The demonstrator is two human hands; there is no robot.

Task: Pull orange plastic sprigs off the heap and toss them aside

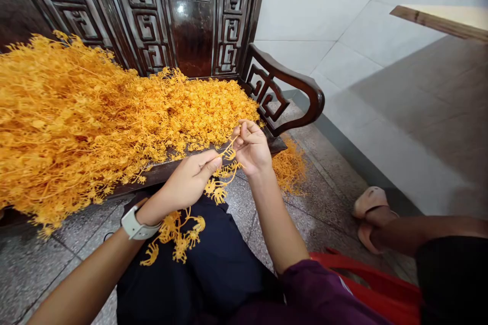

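Observation:
My left hand, with a white smartwatch on its wrist, pinches an orange-yellow branched sprig between thumb and fingers. My right hand grips the same sprig higher up, its fingertips close to the large heap of orange-yellow sprigs. That heap covers the seat of a dark carved wooden bench. The sprig's lower branches dangle over my dark trousers. Where the heap meets the bench seat, the wood is hidden.
The bench's curved armrest rises to the right of my right hand, with more sprigs on the speckled stone floor below it. A co-worker's sandalled foot and dark-clothed leg sit at the right, beside a red plastic stool.

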